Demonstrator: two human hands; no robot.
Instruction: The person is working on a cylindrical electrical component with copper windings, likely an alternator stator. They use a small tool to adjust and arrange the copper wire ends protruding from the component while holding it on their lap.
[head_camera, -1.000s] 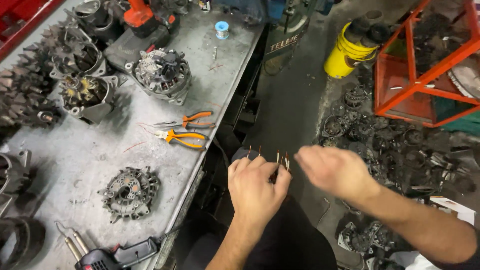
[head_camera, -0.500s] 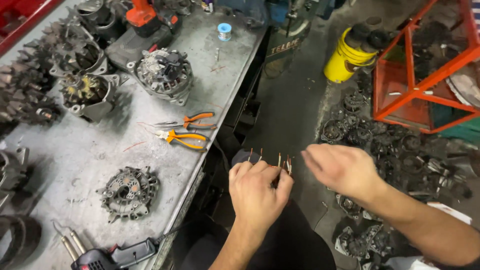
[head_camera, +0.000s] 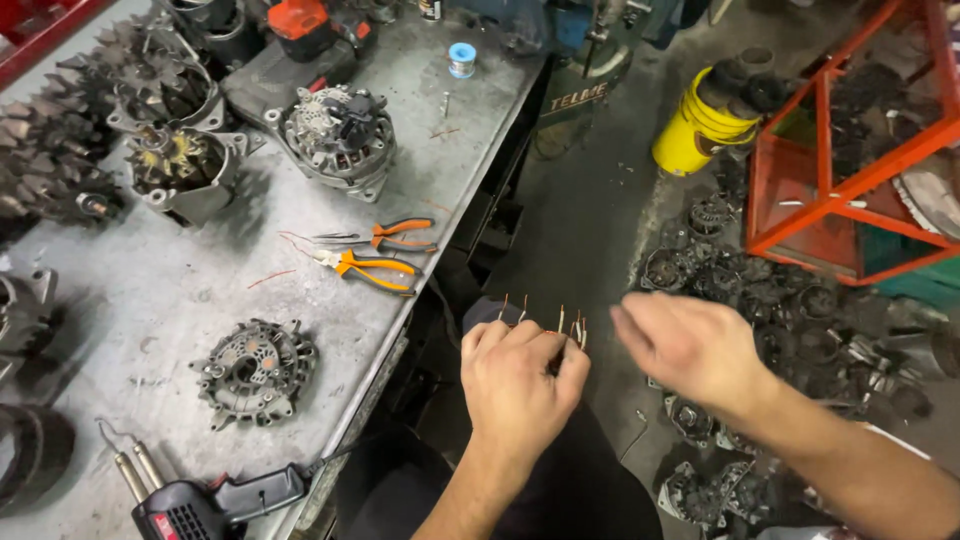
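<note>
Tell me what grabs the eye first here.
The left hand, low in the middle, grips a dark part with copper wire ends sticking up; the right hand hovers open beside it. On the grey workbench to the left lie orange-handled pliers, and a yellow bucket stands on the floor upper right.

My left hand (head_camera: 518, 375) sits low in the centre of the frame, fingers curled shut in a tight grip. My right hand (head_camera: 690, 345) hovers just beside it, palm down, fingers loosely extended, forearm running off lower right.
</note>
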